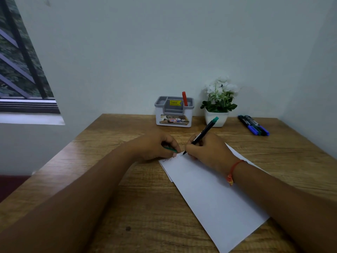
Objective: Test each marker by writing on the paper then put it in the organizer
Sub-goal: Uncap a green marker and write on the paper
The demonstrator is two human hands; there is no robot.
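Wooden desk point(145, 207), right hand point(209, 152) has fingers curled round the green-ended marker point(202, 134), tip on the paper point(209, 189); left hand point(153, 145) pinches a green cap point(170, 149) just beside.

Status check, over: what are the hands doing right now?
Right hand grips green marker, tip on paper. Left hand pinches a green piece, likely its cap. Red marker in organizer. Nothing blocking.

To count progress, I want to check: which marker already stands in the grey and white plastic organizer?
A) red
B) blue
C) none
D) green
A: a red marker stands upright in the grey and white plastic organizer; the blue-capped markers lie on the wooden table, and the green-ended black marker is in the right hand.
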